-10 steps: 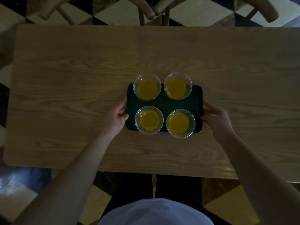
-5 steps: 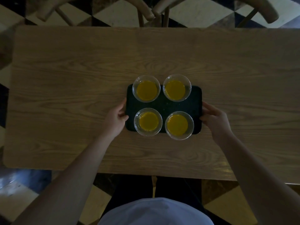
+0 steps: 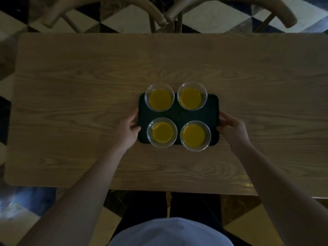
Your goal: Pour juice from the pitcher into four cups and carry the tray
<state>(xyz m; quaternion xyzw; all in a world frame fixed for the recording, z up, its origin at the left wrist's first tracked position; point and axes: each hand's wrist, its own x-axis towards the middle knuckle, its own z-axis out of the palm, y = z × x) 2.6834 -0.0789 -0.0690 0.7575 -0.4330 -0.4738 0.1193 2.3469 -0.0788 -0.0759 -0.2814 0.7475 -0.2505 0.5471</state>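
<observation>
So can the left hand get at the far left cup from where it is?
Probably yes: the left hand grips the tray edge beside the far left cup, with nothing between them, though it would have to let go first.

Worktop (image 3: pixel 74 103): wood, pale, visible grain swirls, matt finish. Tray (image 3: pixel 178 115): dark, matt, finely speckled face; material cannot be told. Four cups (image 3: pixel 159 97): clear, glossy walls, glass or plastic not distinguishable. Juice (image 3: pixel 193 135): opaque yellow-orange, smooth surface. Chairs (image 3: pixel 156 16): bent wood, smooth, low sheen. Floor (image 3: pixel 134 18): polished stone-like tiles, black and white, glossy.
</observation>
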